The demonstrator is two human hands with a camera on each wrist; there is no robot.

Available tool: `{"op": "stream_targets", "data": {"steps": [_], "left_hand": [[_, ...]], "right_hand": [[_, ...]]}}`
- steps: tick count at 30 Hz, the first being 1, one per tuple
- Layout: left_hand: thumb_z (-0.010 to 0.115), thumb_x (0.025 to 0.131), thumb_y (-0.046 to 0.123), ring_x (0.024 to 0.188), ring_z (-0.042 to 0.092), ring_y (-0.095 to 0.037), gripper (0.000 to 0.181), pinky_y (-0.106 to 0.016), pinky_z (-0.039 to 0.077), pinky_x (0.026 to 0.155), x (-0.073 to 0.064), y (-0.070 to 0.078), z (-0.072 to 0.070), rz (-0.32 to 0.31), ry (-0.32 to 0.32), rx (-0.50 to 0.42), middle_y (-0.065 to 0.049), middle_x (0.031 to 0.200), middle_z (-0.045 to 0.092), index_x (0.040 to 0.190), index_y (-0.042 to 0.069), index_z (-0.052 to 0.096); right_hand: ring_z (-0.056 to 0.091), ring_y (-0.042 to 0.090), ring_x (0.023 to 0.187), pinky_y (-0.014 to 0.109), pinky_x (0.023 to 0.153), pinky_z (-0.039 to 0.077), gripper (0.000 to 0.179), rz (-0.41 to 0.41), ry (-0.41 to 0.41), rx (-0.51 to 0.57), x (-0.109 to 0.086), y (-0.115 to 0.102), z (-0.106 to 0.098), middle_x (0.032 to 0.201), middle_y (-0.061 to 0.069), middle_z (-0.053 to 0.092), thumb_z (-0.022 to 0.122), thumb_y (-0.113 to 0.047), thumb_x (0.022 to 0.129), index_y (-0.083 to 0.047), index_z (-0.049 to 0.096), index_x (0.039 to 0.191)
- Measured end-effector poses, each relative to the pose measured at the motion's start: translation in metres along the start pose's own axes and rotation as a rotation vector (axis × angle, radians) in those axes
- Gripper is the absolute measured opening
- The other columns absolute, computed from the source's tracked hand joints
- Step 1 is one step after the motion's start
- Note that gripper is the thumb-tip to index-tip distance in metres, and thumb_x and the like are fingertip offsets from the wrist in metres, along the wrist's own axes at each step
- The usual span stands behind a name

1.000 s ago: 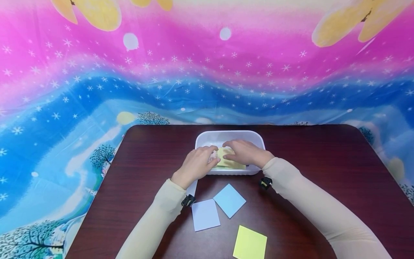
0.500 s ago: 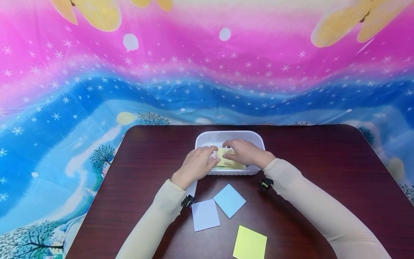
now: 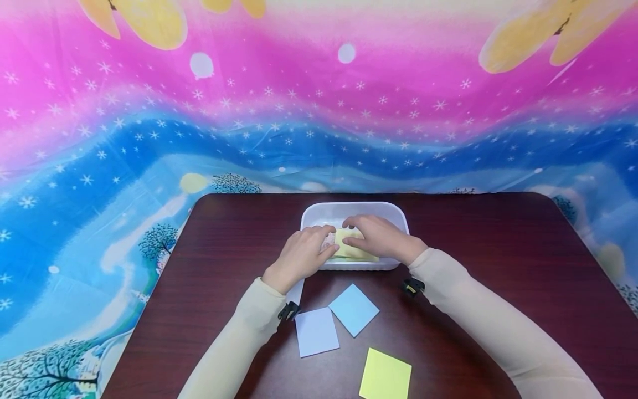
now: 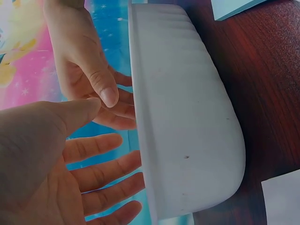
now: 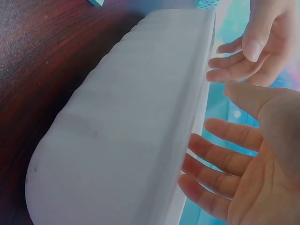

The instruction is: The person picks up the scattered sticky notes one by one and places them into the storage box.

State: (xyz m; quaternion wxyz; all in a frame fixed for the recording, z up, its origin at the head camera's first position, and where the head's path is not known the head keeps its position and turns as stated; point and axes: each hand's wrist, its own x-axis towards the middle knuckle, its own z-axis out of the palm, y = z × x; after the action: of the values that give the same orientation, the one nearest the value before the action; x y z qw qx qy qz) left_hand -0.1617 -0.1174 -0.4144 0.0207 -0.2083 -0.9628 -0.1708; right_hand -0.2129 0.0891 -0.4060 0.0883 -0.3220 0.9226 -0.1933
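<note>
A white plastic tub (image 3: 355, 206) stands near the table's far edge, and both hands reach over it. My left hand (image 3: 301, 255) is above its left end, fingers spread and loosely bent. Over the right part, my right hand (image 3: 382, 238) has relaxed fingers. Pale yellow square papers (image 3: 360, 253) lie inside between the hands, beside a pinkish-white patterned piece (image 3: 328, 240). In the left wrist view, the tub's wall (image 4: 187, 108) hides the fingertips of the left hand (image 4: 61, 164). In the right wrist view, the right hand (image 5: 253, 173) likewise shows nothing between thumb and fingers.
On the dark wooden table (image 3: 478, 233), a light blue square note pad (image 3: 354, 309), a lilac-white one (image 3: 317, 331) and a yellow one (image 3: 385, 374) lie nearer the front. A white strip (image 3: 297, 291) shows beside the left wrist. A patterned cloth (image 3: 319, 111) hangs behind.
My right wrist has shifted very slightly right and down. The left hand, the papers in the tub and the note pads stay where they were.
</note>
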Motion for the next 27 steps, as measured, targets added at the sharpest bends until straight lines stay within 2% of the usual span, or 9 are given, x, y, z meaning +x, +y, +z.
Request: {"op": "stream_targets", "data": {"steps": [11, 20, 27], "left_hand": [[0.063, 0.1, 0.037, 0.114, 0.069, -0.025, 0.042, -0.047, 0.055, 0.091, -0.003, 0.003, -0.005, 0.002, 0.009, 0.007, -0.006, 0.127, 0.071, 0.135, 0.014, 0.062], [0.064, 0.099, 0.037, 0.111, 0.069, -0.026, 0.042, -0.047, 0.055, 0.091, -0.008, 0.004, -0.009, 0.018, 0.027, 0.022, -0.006, 0.125, 0.072, 0.134, 0.014, 0.062], [0.064, 0.099, 0.037, 0.112, 0.069, -0.025, 0.04, -0.047, 0.055, 0.092, -0.011, 0.004, -0.011, 0.03, 0.042, 0.026, -0.005, 0.124, 0.072, 0.132, 0.014, 0.063]], "right_hand": [[0.068, 0.03, 0.115, 0.048, 0.1, 0.053, 0.042, -0.018, 0.049, 0.005, -0.007, -0.005, -0.002, 0.124, 0.013, 0.072, 0.07, -0.031, 0.096, -0.005, 0.066, 0.129], [0.069, 0.028, 0.111, 0.047, 0.097, 0.054, 0.038, -0.072, 0.105, 0.005, -0.014, -0.012, -0.004, 0.12, 0.013, 0.073, 0.068, -0.03, 0.098, -0.005, 0.068, 0.126], [0.07, 0.027, 0.108, 0.047, 0.094, 0.055, 0.037, -0.083, 0.133, -0.004, -0.021, -0.017, -0.006, 0.118, 0.011, 0.074, 0.069, -0.03, 0.097, -0.006, 0.069, 0.125]]}}
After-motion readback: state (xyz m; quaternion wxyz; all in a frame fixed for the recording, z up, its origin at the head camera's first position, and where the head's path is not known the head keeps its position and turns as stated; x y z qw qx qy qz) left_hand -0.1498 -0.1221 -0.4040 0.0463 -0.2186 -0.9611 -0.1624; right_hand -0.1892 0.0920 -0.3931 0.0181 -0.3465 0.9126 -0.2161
